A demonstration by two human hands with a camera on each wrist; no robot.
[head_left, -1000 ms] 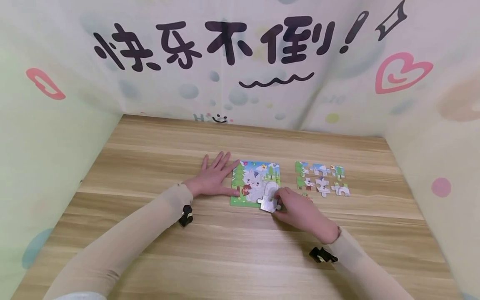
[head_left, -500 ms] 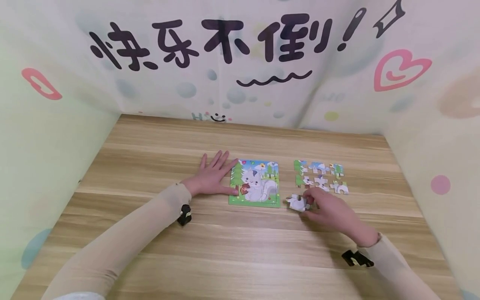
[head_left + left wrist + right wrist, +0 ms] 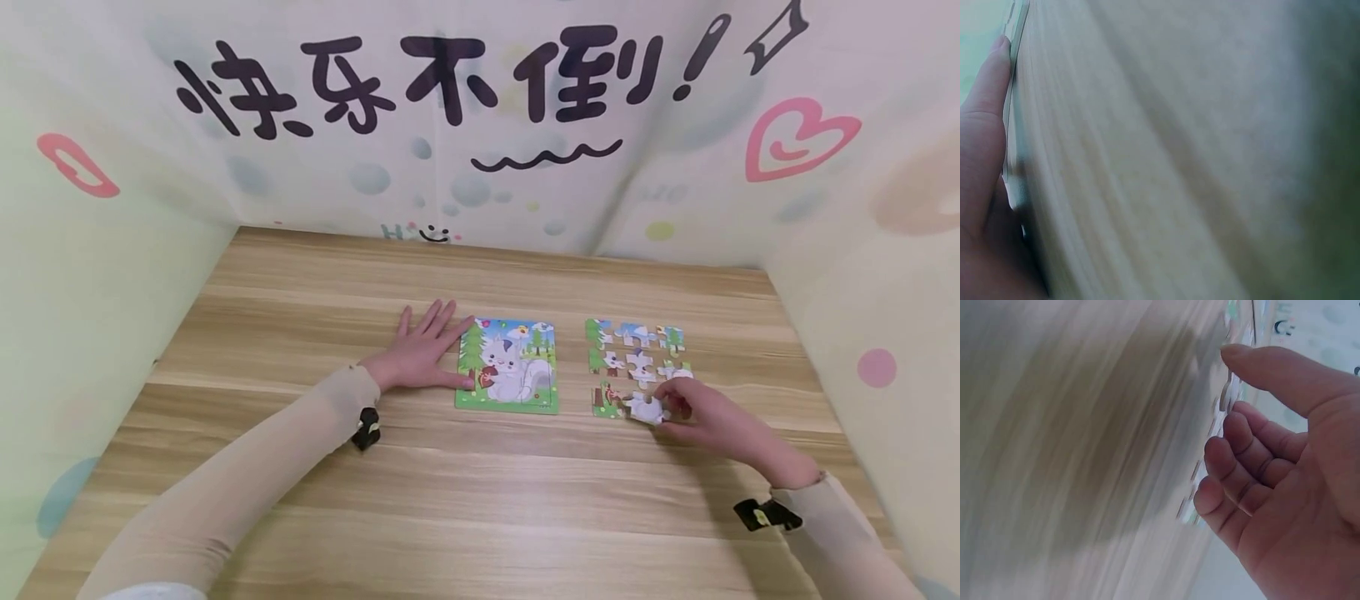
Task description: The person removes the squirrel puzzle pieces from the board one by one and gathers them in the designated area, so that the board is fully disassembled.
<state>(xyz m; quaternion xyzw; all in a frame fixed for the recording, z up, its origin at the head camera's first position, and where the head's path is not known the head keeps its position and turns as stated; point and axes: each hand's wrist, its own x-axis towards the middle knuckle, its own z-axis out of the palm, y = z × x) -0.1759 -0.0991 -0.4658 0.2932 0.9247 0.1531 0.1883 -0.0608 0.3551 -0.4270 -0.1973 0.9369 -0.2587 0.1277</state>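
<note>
In the head view, my left hand [image 3: 416,354] lies spread on the table, its thumb and forefinger touching the left edge of a puzzle board [image 3: 506,407] that pictures a white squirrel with a nut. My right hand [image 3: 723,421] pinches a white-and-grey jigsaw piece [image 3: 643,408] between thumb and fingers, low over the table at the front of a group of loose jigsaw pieces [image 3: 640,365]. Just left of the held piece lies a piece with a red and green print [image 3: 604,398]. The right wrist view shows the thumb and curled fingers at the piece [image 3: 1227,394] edge-on.
The wooden table [image 3: 450,492] carries the board and the loose pieces, which lie in rough rows to its right. A printed cloth [image 3: 360,179] with black lettering hangs behind the table, and pale cloth walls flank both sides.
My right hand has carried the jigsaw piece rightward from the board's lower right corner to the front of the loose pieces. My left hand has stayed at the board's left edge.
</note>
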